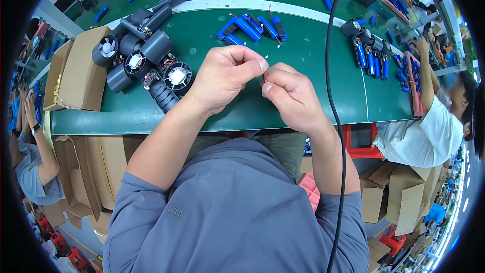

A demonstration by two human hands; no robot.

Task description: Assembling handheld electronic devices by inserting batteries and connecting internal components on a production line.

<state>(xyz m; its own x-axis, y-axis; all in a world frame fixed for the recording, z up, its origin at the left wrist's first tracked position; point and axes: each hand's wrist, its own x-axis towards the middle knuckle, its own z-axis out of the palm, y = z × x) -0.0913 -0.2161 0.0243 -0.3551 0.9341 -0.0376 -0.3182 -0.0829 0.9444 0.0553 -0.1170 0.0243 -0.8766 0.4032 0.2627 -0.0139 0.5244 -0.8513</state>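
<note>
Over the near part of the green bench, my left hand (225, 78) and my right hand (293, 96) are close together, both pinched at the fingertips. A thin reddish wire lead (264, 77) runs between the two pinches. Just beyond my left thumb and index fingertip a tiny white connector (267, 56) shows. Whatever else sits inside my right fingers is hidden. Beyond my hands lies a loose group of blue cylindrical battery packs (247, 29), with thin leads sticking out. To the left is a pile of dark grey fan housings (156, 48), some with circuit boards and white parts exposed.
An open cardboard box (81, 71) stands at the bench's left. A black cable (328, 71) hangs across the view, right of my right hand. Grey housings with batteries (371, 58) lie farther right, beside a pink tray (413, 83). Co-workers sit at both sides.
</note>
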